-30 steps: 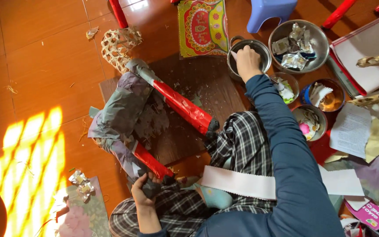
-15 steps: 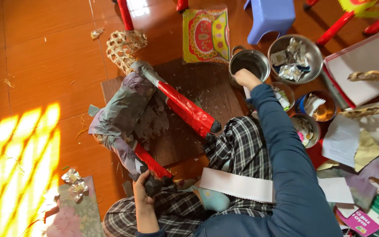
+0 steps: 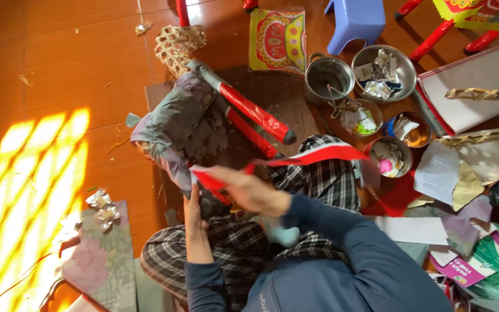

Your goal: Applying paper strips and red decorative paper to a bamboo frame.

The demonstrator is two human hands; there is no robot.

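Nearest the camera, the person sits on the wooden floor (image 3: 76, 69) in plaid trousers and a blue sleeve. The left hand (image 3: 193, 215) is clenched around the lower end of a paper-covered figure (image 3: 174, 124), gripping it where a red wrapped leg meets the grey body. The right hand (image 3: 249, 190), blurred with motion, pinches a red paper strip (image 3: 313, 156) that arcs from the figure's lower end across the lap toward the small bowls at the right.

The figure itself lies on a dark board (image 3: 278, 98) in front of the knees, its woven bamboo end (image 3: 177, 45) pointing to the far edge of the floor, two red-wrapped limbs (image 3: 255, 115) angled across the board.

Just beyond the right knee stands a cluster of small bowls (image 3: 391, 156) with paste and scraps, then a metal pot (image 3: 327, 78) and a metal bowl of foil pieces (image 3: 385, 72). Farther off lie a patterned yellow-and-red paper sheet (image 3: 277, 39) and a blue plastic stool (image 3: 356, 20).

The strip looks thin and taut; I judge a sharp pull could tear it or wrap it crooked. If it carries glue, its trailing end may catch on the trousers or sweep into the bowls. A slackened left grip could let the figure roll and crease the fresh paper.
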